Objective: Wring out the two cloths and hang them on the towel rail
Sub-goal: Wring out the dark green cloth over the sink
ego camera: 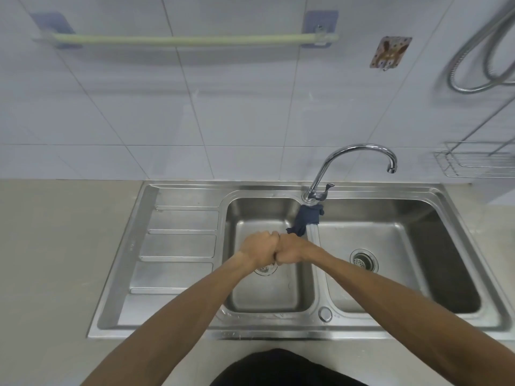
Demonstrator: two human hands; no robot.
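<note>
Both fists are clenched knuckle to knuckle over the small left basin of the stainless steel double sink (457, 190), the left hand (257, 247) touching the right hand (292, 250). Presumably a cloth is wrung between them, but it is buried in the grip and cannot be made out. A dark blue cloth (306, 218) drapes over the divider by the chrome tap (359, 160). It could slide into a basin if brushed. The pale green towel rail (189, 39) hangs bare.

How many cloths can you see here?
1: a dark cloth draped over the sink divider below the tap. Another may be hidden inside the clenched hands.
</note>
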